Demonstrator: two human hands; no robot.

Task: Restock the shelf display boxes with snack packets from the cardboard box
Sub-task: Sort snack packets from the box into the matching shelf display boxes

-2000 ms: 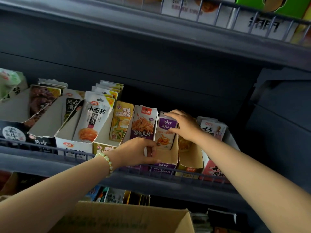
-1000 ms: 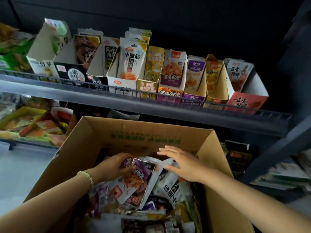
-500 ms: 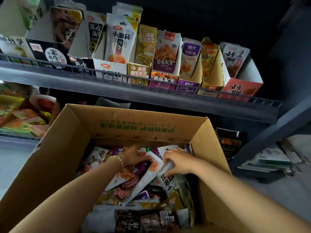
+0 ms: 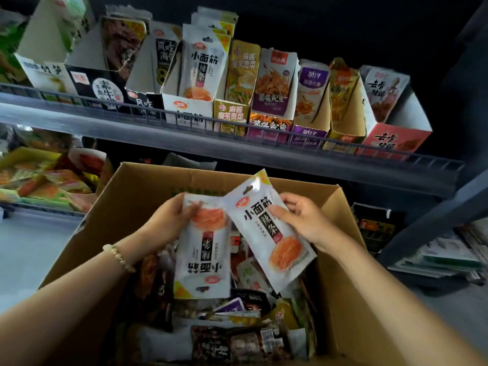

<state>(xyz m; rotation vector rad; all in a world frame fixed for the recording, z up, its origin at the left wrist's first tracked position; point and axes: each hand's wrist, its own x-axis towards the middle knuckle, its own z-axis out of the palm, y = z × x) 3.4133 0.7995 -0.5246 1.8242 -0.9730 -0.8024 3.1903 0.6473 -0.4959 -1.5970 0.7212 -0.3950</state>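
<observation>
Above the open cardboard box (image 4: 148, 196) I hold two white snack packets with an orange picture. My left hand (image 4: 169, 220) grips the top of one white packet (image 4: 202, 260), which hangs upside down. My right hand (image 4: 303, 220) grips the second white packet (image 4: 266, 233), upright and tilted, overlapping the first. The box below holds a loose heap of mixed packets (image 4: 237, 326). On the shelf above stands a row of display boxes; the white display box (image 4: 188, 116) shows packets of the same print.
The grey shelf has a low wire rail (image 4: 237, 138) along its front edge. To the right stand purple (image 4: 309, 134), yellow (image 4: 343, 136) and red display boxes (image 4: 396, 138). More snacks lie on a lower shelf at the left (image 4: 39, 180). Stacked goods sit low right (image 4: 449, 260).
Both hands have come up out of the heap in the cardboard box, each with a white packet taken hold of. Earlier they were at the shelf's purple box, then rummaging in the carton.
</observation>
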